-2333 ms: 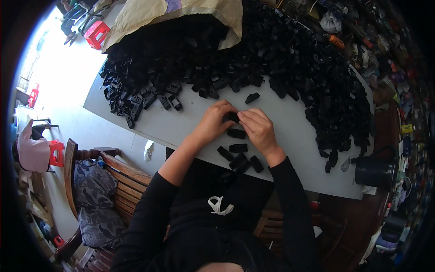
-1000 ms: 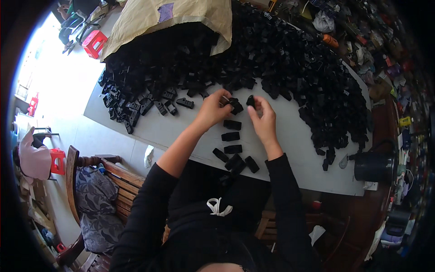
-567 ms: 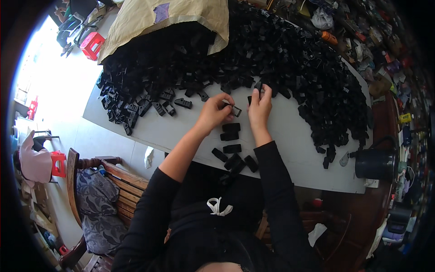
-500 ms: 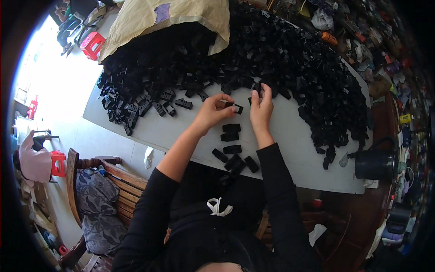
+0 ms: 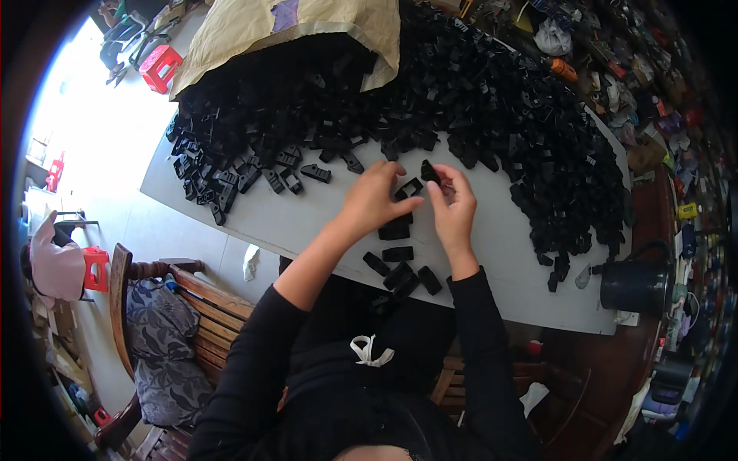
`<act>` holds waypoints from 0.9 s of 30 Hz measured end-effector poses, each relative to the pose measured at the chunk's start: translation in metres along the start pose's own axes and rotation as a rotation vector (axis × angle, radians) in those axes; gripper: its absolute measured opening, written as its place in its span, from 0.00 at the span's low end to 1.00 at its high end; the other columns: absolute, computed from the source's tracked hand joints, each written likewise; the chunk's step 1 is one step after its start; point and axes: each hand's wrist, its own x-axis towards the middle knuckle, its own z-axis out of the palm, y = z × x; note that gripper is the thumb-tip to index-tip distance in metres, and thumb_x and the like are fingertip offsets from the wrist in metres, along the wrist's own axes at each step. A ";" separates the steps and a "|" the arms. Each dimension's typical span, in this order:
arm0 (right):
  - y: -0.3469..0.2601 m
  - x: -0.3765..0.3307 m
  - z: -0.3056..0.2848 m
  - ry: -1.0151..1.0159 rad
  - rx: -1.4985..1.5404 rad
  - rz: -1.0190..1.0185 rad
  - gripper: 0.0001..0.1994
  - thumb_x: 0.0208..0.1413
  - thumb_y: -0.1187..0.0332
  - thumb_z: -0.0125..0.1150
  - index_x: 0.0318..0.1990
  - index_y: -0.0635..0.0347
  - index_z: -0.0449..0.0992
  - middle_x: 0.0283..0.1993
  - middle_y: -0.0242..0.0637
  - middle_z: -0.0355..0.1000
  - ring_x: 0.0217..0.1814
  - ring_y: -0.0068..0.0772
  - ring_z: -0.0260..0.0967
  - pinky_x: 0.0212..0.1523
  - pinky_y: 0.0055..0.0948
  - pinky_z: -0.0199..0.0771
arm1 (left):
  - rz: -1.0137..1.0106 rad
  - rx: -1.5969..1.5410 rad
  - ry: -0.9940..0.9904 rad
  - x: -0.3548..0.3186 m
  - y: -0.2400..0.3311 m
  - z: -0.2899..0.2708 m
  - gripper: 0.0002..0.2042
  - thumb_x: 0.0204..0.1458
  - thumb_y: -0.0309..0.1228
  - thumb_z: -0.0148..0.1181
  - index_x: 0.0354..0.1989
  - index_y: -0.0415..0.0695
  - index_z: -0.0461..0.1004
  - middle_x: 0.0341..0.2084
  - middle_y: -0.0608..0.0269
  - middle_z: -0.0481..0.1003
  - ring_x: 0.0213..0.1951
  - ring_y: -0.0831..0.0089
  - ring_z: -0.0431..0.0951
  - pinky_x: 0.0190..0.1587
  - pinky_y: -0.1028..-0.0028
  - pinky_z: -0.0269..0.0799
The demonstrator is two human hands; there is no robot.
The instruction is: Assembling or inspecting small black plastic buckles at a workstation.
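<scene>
My left hand (image 5: pixel 373 198) is curled at a small rectangular black plastic part (image 5: pixel 410 188), its thumb below the part and its fingers beyond. Just to the right, a darker black plastic piece (image 5: pixel 429 172) is pinched between the thumb and fingers of my right hand (image 5: pixel 453 201). The two pieces are close together but apart. Below my left hand, several black blocks (image 5: pixel 397 253) lie on the white table (image 5: pixel 492 253), some partly hidden by the hand. A great heap of similar black parts (image 5: pixel 307 115) spreads beyond both hands.
A large tan paper sack (image 5: pixel 231 46) lies open over the heap at the far side. A black mug-like container (image 5: pixel 634 280) stands at the right edge. To the left are a wooden chair (image 5: pixel 219 311) with a patterned cushion (image 5: pixel 165 346), and red stools (image 5: pixel 161 67).
My right hand has come nearer and slightly right, turning the piece it holds. My left hand has shifted a little right, with its thumb stretched out further under the rectangular part.
</scene>
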 end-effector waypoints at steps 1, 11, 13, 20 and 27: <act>0.001 0.000 -0.001 0.076 0.052 0.055 0.13 0.51 0.80 0.60 0.45 0.63 0.76 0.42 0.40 0.73 0.38 0.35 0.73 0.38 0.28 0.74 | -0.003 0.001 0.002 0.001 0.001 0.004 0.20 0.42 0.34 0.71 0.42 0.39 0.73 0.33 0.55 0.72 0.34 0.61 0.76 0.36 0.67 0.72; -0.003 -0.004 -0.007 -0.299 -0.326 -0.299 0.15 0.45 0.82 0.62 0.42 0.61 0.80 0.42 0.38 0.74 0.46 0.42 0.70 0.44 0.34 0.74 | 0.045 -0.049 -0.143 0.004 -0.016 0.004 0.15 0.37 0.19 0.66 0.37 0.37 0.73 0.34 0.52 0.74 0.39 0.55 0.76 0.42 0.66 0.73; -0.005 -0.009 -0.010 -0.328 -0.299 -0.317 0.14 0.49 0.79 0.62 0.45 0.65 0.79 0.49 0.40 0.75 0.55 0.44 0.69 0.50 0.34 0.74 | 0.108 -0.037 -0.153 0.003 -0.019 0.003 0.15 0.40 0.21 0.66 0.39 0.37 0.74 0.35 0.53 0.74 0.40 0.55 0.76 0.43 0.66 0.73; -0.012 -0.068 -0.010 -0.434 -0.221 -0.077 0.22 0.65 0.61 0.48 0.62 0.62 0.68 0.70 0.45 0.59 0.71 0.47 0.56 0.69 0.45 0.54 | 0.288 0.072 -0.098 -0.047 -0.010 -0.004 0.20 0.49 0.27 0.60 0.52 0.35 0.69 0.52 0.47 0.69 0.54 0.49 0.68 0.56 0.61 0.66; -0.034 -0.106 -0.006 -0.390 -0.226 -0.033 0.23 0.65 0.61 0.46 0.64 0.61 0.66 0.71 0.44 0.57 0.73 0.46 0.54 0.69 0.49 0.50 | 0.231 0.059 -0.092 -0.086 0.004 -0.007 0.19 0.52 0.28 0.58 0.53 0.37 0.69 0.51 0.48 0.70 0.53 0.49 0.69 0.56 0.60 0.65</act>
